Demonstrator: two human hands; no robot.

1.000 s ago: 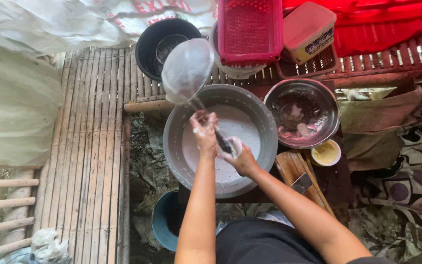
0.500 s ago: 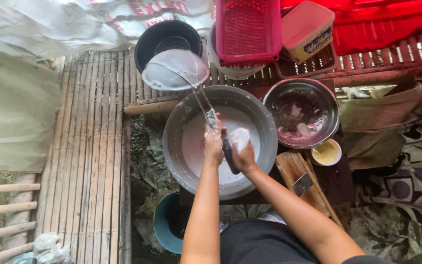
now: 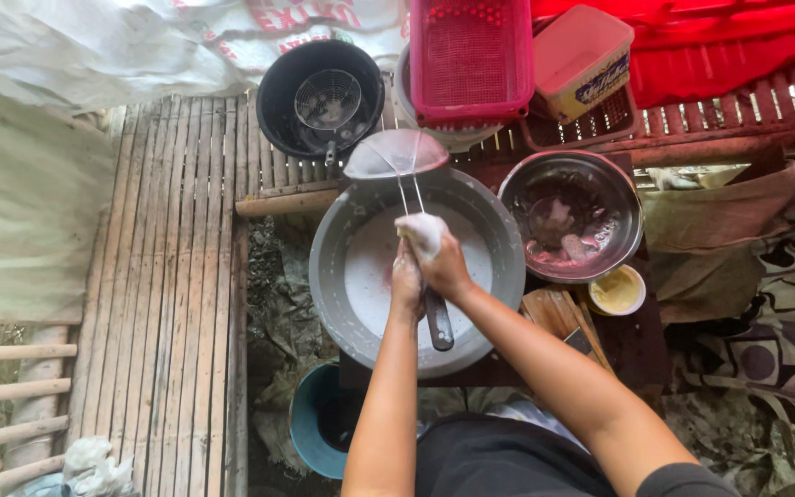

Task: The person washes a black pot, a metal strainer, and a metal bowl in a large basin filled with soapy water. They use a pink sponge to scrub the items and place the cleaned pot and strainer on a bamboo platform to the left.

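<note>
My left hand (image 3: 405,283) grips the shaft of a wire-mesh strainer (image 3: 396,153) just above its dark handle (image 3: 438,324). The strainer's round head rests over the far rim of a big grey basin (image 3: 326,267) that holds milky, soapy water. My right hand (image 3: 448,269) is closed on a white foamy sponge (image 3: 420,230) pressed against the strainer's wire shaft. Both hands are over the middle of the basin, touching each other.
A steel bowl (image 3: 570,217) with scraps sits right of the basin. Behind stand a black pot (image 3: 280,101) holding another strainer, a pink basket (image 3: 471,55) and a pink lidded tub (image 3: 581,57). A yellow cup (image 3: 616,291), wooden board (image 3: 556,313), blue bucket (image 3: 309,425) and bamboo slats (image 3: 167,276) surround.
The strainer head swung from upper left to the basin's far rim and lies flatter. The sponge hand slid up the shaft; the left hand shifted onto the handle.
</note>
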